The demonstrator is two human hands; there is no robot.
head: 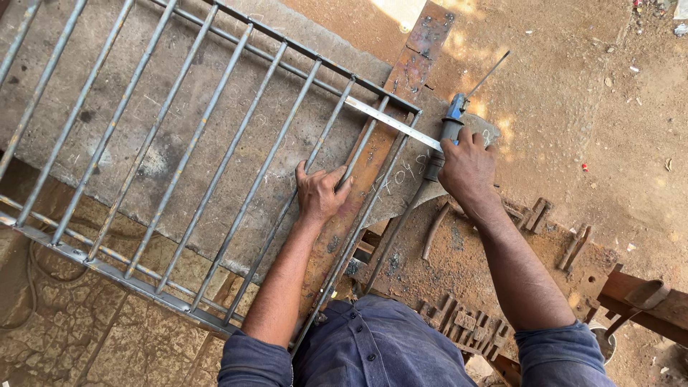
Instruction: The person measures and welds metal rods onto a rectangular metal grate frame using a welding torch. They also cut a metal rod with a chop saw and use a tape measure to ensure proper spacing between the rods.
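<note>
Seen from the head camera, a person in a dark blue work shirt bends over a metal grille [179, 143] of long parallel bars lying flat on a worn concrete slab [143, 172] in a dirt yard. The left hand [319, 192] rests on the grille near its far end, fingers curled over one bar and the thumb spread, pressing the frame down onto a rusty steel plate [401, 93] that runs beneath it. The right hand [467, 166] is wrapped tight around a welding rod holder [450, 125] with a blue and grey grip; a thin welding rod [489, 74] sticks out from it, angled up and away over the ground. The holder sits just beside a pale flat strip [390, 120] laid across the grille's end, close to the corner.

The step in hand looks like steadying the grille and bringing the tool to a joint at that corner; no arc or spark shows, so the weld seems not yet struck. The next move would call for swinging the rod tip down to the joint while the left hand keeps the bars from shifting.

Rusty scrap brackets [466, 319] lie scattered in the dirt by the right forearm.
</note>
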